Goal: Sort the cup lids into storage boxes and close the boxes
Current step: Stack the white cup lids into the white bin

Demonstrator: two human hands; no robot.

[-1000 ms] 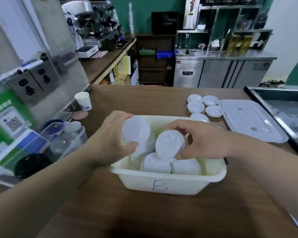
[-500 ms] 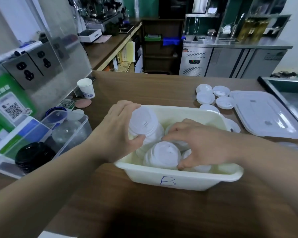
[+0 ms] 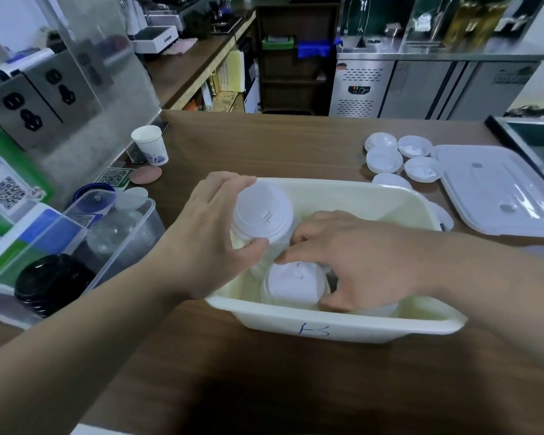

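Observation:
A cream storage box marked B (image 3: 371, 328) sits on the wooden counter in front of me. My left hand (image 3: 214, 233) grips a stack of white cup lids (image 3: 261, 215) at the box's left side. My right hand (image 3: 352, 259) reaches down into the box, its thumb and fingers curled round another stack of white lids (image 3: 291, 285) near the front wall. More white lids lie under my right hand, mostly hidden. Several loose white lids (image 3: 387, 158) lie on the counter behind the box. The box's flat translucent cover (image 3: 496, 189) lies at the right.
A clear plastic box (image 3: 129, 227) at the left holds clear dome lids and black lids (image 3: 51, 284). A paper cup (image 3: 150, 144) stands by the socket panel at the left. A metal sink edge (image 3: 522, 133) runs along the far right.
My right hand has lowered its stack of lids from above the box down inside it. My left hand has kept its stack in place. The view has tilted closer to the box.

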